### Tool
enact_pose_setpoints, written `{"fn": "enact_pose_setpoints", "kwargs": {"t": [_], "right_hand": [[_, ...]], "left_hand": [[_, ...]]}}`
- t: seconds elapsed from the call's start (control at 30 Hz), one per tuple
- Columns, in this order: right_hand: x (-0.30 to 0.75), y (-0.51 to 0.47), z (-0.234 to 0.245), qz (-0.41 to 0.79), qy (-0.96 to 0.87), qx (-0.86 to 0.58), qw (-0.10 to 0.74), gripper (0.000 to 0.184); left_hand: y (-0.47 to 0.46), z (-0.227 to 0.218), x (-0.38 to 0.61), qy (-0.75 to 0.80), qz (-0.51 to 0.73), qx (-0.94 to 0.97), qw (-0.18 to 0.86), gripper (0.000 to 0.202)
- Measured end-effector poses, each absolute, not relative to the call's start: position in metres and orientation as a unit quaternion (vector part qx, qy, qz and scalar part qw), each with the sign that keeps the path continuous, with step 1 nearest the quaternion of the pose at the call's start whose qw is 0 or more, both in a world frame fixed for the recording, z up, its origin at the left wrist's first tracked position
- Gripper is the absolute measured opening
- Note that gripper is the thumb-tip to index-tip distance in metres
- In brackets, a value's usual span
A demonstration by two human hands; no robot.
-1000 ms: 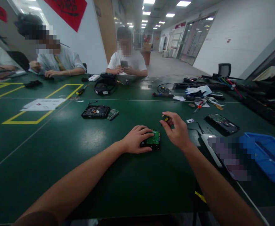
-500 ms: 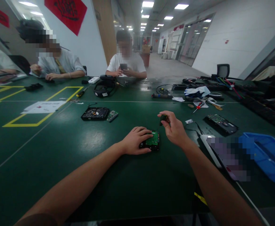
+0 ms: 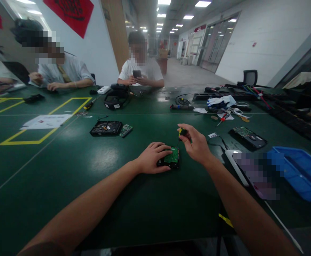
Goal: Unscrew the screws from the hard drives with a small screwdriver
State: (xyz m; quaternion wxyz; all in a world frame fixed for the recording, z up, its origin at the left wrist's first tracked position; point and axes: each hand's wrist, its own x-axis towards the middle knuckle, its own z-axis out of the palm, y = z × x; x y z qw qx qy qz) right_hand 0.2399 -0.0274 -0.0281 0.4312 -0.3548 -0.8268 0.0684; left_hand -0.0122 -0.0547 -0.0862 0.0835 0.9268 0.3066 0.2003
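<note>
Hard drive (image 3: 174, 155) is seen in the head view on the tabletop (image 3: 144, 213), steadied by the left hand (image 3: 152, 158) with fingers spread over it, while a screwdriver (image 3: 182, 132) is pinched in the grip of the right hand (image 3: 198, 144), its shaft slanting to the drive's far right corner. Screw-turning is judged to be in hand, though whether the tip is seated cannot be told; steady pressure and a twist would be called for next.
</note>
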Motion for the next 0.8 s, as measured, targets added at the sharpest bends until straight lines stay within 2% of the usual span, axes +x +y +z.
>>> {"fn": "enact_pose_setpoints", "kwargs": {"t": [0.17,0.37,0.57,0.8], "right_hand": [[0.2442,-0.0310,-0.0261,0.065,-0.824,-0.365,0.428,0.044],[0.2408,-0.0276,-0.0289,0.053,-0.806,-0.377,0.453,0.033],[0.2395,-0.0266,-0.0311,0.098,-0.822,-0.356,0.434,0.040],[0.2408,-0.0249,-0.0323,0.007,-0.823,-0.377,0.426,0.042]], "left_hand": [[-0.0556,-0.0837,-0.0122,0.308,0.199,0.926,0.084,0.072],[-0.0533,-0.0864,-0.0121,0.308,0.201,0.926,0.086,0.073],[-0.0523,-0.0880,-0.0129,0.308,0.201,0.925,0.089,0.073],[-0.0532,-0.0879,-0.0121,0.306,0.202,0.927,0.083,0.074]]}}
